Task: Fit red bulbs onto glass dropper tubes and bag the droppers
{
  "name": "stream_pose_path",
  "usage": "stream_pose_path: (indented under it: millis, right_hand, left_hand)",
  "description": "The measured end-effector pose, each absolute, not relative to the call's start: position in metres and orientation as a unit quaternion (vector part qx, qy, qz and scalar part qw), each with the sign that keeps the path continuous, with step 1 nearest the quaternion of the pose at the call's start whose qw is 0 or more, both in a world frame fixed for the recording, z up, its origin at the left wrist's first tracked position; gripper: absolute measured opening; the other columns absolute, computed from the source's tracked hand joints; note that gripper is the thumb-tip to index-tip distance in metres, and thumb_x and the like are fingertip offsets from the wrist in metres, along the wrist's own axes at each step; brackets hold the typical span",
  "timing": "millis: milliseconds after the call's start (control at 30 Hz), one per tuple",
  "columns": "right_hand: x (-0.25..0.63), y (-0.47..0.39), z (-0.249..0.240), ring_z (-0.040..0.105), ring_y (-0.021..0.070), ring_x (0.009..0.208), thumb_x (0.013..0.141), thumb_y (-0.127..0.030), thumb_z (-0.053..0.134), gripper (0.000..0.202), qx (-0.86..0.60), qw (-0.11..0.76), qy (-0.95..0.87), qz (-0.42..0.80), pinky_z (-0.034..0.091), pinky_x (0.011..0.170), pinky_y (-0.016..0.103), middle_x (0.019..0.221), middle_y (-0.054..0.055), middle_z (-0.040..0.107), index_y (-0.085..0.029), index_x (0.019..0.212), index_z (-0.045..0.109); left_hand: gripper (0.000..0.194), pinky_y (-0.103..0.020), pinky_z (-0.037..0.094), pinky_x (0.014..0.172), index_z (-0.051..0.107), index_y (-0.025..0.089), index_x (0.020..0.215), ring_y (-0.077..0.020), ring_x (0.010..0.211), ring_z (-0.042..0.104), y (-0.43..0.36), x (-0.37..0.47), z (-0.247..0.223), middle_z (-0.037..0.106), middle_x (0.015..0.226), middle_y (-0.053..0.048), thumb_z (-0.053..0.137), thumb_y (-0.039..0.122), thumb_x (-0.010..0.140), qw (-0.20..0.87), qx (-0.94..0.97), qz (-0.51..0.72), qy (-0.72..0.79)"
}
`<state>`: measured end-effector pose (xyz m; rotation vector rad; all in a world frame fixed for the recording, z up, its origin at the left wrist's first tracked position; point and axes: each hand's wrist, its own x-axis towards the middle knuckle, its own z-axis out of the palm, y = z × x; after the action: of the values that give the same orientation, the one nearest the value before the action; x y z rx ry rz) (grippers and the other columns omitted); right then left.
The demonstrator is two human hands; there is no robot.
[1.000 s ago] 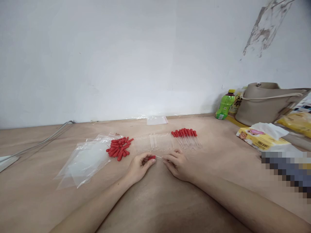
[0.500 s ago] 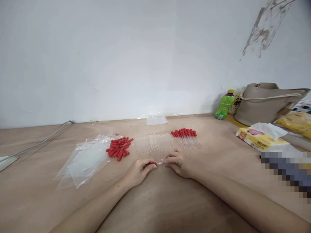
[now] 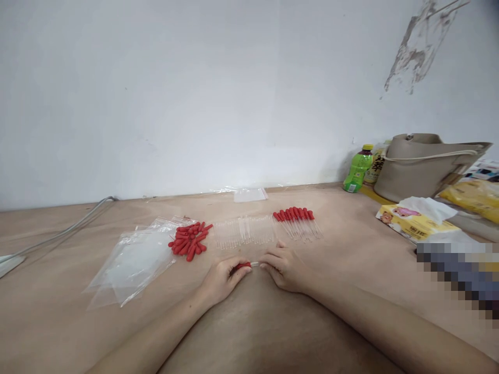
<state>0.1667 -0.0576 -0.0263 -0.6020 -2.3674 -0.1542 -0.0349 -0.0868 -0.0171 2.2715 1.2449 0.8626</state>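
In the head view, the left hand [image 3: 224, 278] is nearly closed, its thumb and fingers pinching a red rubber bulb [image 3: 244, 265]. The right hand [image 3: 288, 270] is half curled, and its fingertips pinch the far end of a thin clear dropper tube [image 3: 254, 264]. Both pieces are in line above the table [image 3: 234, 337], between the hands; how deep the tube sits inside the bulb, I cannot tell. If the push is not straight, I think the thin tube could bend or crack, or slip from the fingertips. The clear tubes [image 3: 244, 231] lie close beyond the hands, so a careless knuckle could roll them out of their row. The loose red bulbs [image 3: 191, 241], piled beside the zip bags [image 3: 136, 254], could also scatter if the left forearm brushes them.
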Motion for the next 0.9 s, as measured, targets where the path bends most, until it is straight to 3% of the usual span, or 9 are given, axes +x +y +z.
stream_pose_path:
  millis: [233,367,700,900]
  right_hand:
    - [0.17,-0.053,-0.03,0.051,0.0139,0.071,0.085,-0.021,0.04,0.018,-0.25,0.334,-0.909,-0.012,0.039,0.066,0.027,0.077,0.005,0.058,-0.016,0.091,0.057]
    - [0.175,-0.053,-0.03,0.052,0.0142,0.074,0.086,-0.022,0.04,0.016,-0.281,0.339,-0.897,0.035,0.042,0.066,0.025,0.08,0.006,0.057,-0.016,0.089,0.055]
    - [0.174,-0.055,-0.03,0.05,0.0132,0.069,0.084,-0.017,0.041,0.014,-0.265,0.338,-0.903,-0.015,0.036,0.066,0.027,0.072,0.002,0.057,-0.017,0.083,0.055]
    - [0.175,-0.055,-0.028,0.05,0.013,0.068,0.083,-0.015,0.041,0.014,-0.254,0.335,-0.907,-0.013,0.035,0.064,0.027,0.072,0.003,0.057,-0.017,0.084,0.055]
  left_hand:
    - [0.018,-0.029,0.047,0.075,0.064,0.022,0.091,-0.0176,0.081,0.06,-0.082,-0.04,-0.019,0.067,0.087,-0.002,0.053,0.03,0.079,0.191,0.803,0.355,0.439]
    - [0.025,-0.031,0.049,0.078,0.061,0.021,0.102,-0.0179,0.084,0.061,-0.079,-0.044,-0.022,0.067,0.093,-0.002,0.054,0.028,0.079,0.227,0.777,0.384,0.445]
    - [0.039,-0.032,0.05,0.08,0.053,0.02,0.114,-0.0175,0.086,0.063,-0.08,-0.042,-0.027,0.067,0.097,-0.002,0.056,0.028,0.076,0.321,0.74,0.377,0.455]
    - [0.037,-0.032,0.05,0.079,0.056,0.02,0.112,-0.0177,0.082,0.064,-0.081,-0.041,-0.03,0.067,0.095,-0.002,0.057,0.03,0.076,0.316,0.751,0.36,0.455]
